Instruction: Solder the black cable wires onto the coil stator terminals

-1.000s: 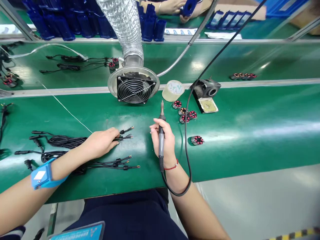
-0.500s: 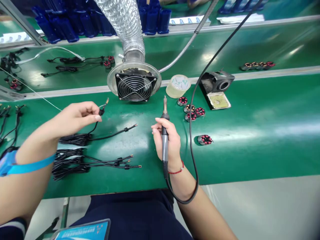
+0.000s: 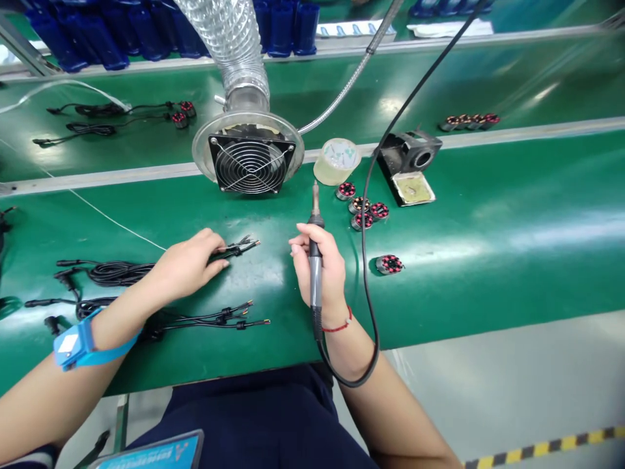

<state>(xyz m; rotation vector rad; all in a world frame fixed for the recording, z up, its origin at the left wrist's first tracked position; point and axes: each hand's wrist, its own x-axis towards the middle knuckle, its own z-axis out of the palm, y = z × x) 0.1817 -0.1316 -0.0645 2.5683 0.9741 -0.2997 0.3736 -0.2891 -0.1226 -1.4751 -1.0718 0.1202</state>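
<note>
On the near left, a blue wrist strap [image 3: 78, 344] sat on the forearm. Just beyond it, the coiled part of a black cable [image 3: 117, 272] lay on the green mat [image 3: 488, 247]. The left hand [image 3: 188, 264] rested over that cable with its fingers nearly straight. Thumb and forefinger were closed lightly on the lead, just behind its stripped ends [image 3: 244, 245], which poked out to the right. The cable looked light, limp and springy, likely to uncoil or roll if let go. It seemed best held by the insulation close to the bare tips, which looked thin and easily bent. More cables [image 3: 215, 319] lay loose nearer the bench edge. At the far centre stood an extraction fan [image 3: 251, 163]. To the right of the wire ends, and apart from them, the right hand [image 3: 325, 273] was wrapped fully around the soldering iron [image 3: 315, 260]. It gripped the iron like a pen on the grey handle, with the tip pointing away towards the fan. The iron looked rigid and light but presumably hot at the tip, so only the handle was safe to hold, and its trailing cord could tug. Further right lay small wound stators [image 3: 364, 212], with the iron stand [image 3: 407, 156] behind them.
</note>
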